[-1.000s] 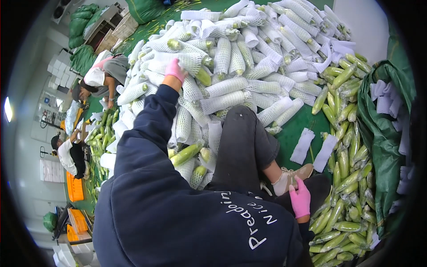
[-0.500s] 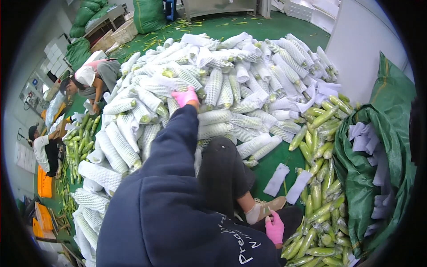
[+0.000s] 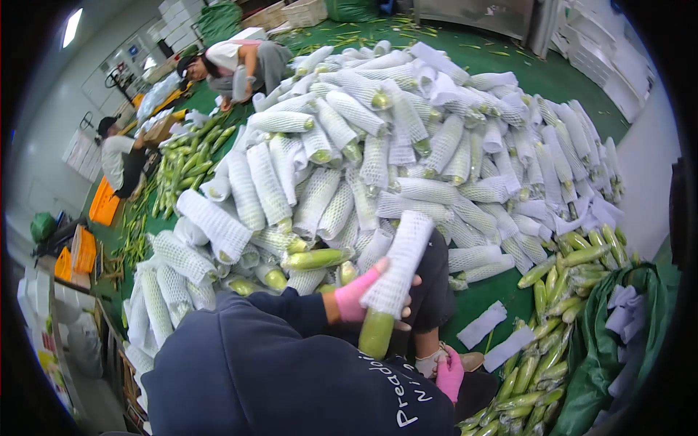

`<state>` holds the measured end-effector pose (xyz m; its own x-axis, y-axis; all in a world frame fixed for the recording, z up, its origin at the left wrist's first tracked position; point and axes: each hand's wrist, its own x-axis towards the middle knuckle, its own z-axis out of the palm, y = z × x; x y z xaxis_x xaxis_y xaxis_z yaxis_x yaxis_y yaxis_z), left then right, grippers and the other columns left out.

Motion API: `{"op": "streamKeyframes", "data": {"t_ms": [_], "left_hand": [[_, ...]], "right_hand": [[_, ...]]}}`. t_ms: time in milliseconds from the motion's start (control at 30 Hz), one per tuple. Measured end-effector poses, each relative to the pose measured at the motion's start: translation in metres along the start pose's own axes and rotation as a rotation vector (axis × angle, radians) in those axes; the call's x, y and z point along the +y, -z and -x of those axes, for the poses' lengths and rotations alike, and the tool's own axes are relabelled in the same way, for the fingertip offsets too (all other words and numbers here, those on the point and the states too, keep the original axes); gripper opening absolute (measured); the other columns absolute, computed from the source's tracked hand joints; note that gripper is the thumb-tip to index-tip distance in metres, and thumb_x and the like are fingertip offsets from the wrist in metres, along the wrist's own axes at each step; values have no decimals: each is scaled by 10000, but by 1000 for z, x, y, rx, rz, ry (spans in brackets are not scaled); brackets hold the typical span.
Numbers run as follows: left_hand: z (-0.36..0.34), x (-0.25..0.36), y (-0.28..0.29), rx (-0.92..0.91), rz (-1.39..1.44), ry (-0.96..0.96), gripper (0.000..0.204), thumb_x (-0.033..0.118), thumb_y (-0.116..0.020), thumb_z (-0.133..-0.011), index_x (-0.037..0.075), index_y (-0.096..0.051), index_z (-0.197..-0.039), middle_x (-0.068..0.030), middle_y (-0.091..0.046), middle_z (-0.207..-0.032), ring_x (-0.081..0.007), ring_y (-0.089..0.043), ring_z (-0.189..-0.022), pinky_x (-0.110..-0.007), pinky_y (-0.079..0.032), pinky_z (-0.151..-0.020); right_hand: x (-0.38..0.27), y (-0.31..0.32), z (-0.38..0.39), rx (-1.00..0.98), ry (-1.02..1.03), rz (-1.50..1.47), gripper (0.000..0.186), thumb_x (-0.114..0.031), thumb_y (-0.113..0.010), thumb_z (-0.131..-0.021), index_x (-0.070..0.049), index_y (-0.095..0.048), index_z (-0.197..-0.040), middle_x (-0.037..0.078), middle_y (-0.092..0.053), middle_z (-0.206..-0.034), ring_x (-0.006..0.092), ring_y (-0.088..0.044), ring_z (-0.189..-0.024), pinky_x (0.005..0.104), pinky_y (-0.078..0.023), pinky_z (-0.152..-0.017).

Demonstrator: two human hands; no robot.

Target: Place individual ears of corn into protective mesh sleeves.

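Observation:
My left hand (image 3: 358, 296), in a pink glove with bare fingertips, grips a green ear of corn (image 3: 376, 334) in a white foam net sleeve (image 3: 400, 265). The sleeve covers the upper length, and the ear's green lower end sticks out. My right hand (image 3: 449, 375), also pink-gloved, is low beside my shoe with its fingers curled in. What those fingers hold, if anything, is hidden. Just beyond the left hand lies a bare green ear (image 3: 318, 259) at the edge of a big heap of sleeved ears (image 3: 429, 192).
Film-wrapped ears (image 3: 534, 367) without sleeves lie at my right, beside a green woven sack (image 3: 618, 363) with foam sleeves inside. Two flat foam sleeves (image 3: 482, 325) rest on the green floor. At the far left, two people (image 3: 243, 69) work by another pile of green ears (image 3: 193, 156).
My left hand has come back from the heap toward my lap and now holds a sleeved ear upright. The right hand stays near the shoe. The view has swung left.

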<state>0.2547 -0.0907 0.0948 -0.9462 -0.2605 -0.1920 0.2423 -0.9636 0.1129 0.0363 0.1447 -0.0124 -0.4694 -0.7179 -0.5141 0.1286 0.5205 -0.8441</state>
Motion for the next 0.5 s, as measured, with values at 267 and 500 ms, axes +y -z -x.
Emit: {"op": "streamKeyframes", "data": {"t_ms": [267, 500], "left_hand": [[25, -21, -7, 340, -501, 35, 587, 238, -670, -840, 35, -412, -1326, -95, -564, -1220, -192, -559, -1107, -362, -443, -962], [35, -54, -3, 136, -790, -17, 657, 147, -726, -786, 41, -405, -1350, -73, -541, -1260, -165, -503, -1168, -361, -389, -1010]], "right_hand": [[32, 14, -11, -27, 21, 93, 296, -114, -545, -905, -7, -545, -1181, 28, -577, -816, 84, -513, -652, 221, -432, -567], [19, 20, -4, -85, -44, 18, 320, -88, -513, -905, 3, -529, -1212, -7, -526, -787, 52, -452, -578, 194, -377, -513]]}}
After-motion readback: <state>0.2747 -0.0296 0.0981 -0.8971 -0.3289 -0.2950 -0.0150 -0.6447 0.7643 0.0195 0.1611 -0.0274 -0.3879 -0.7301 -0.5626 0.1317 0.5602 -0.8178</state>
